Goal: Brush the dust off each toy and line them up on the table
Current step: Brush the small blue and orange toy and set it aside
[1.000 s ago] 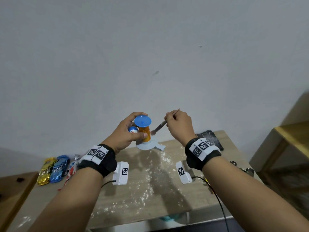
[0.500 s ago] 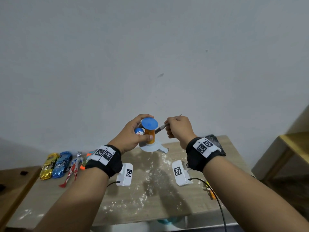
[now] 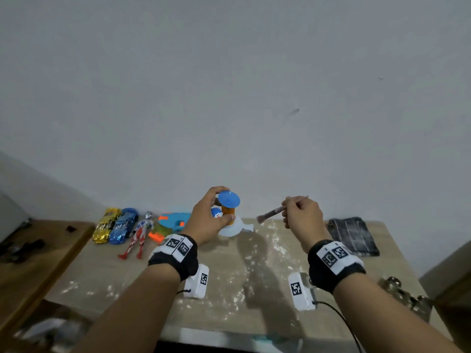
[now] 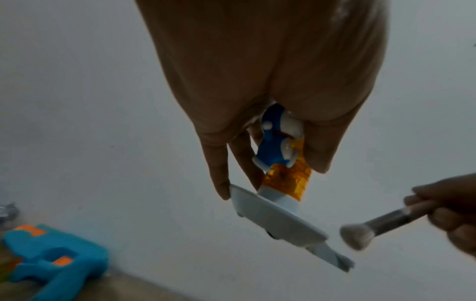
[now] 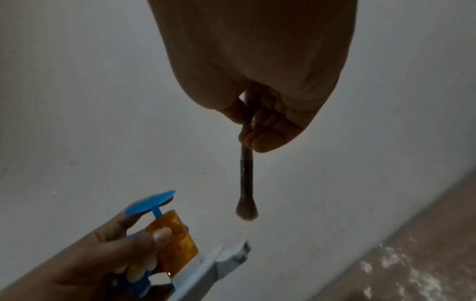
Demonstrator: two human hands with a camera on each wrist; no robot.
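Pulled brush (image 3: 270, 214) away to 3 o'clock of toy (image 3: 228, 212); right hand (image 3: 303, 215) pinching handle, left hand (image 3: 207, 218) gripping toy above table (image 3: 254, 289) (dust-strewn). Advisable: steady toy, sweep bristles outward lightly.

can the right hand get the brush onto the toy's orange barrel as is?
Probably yes: the brush tip hangs just beside the toy, with open air between, and the barrel's right side is bare.

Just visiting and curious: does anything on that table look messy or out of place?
Yes: white powder is scattered in patches across the middle of the wooden table. The lined-up toy cars sit clear of it.
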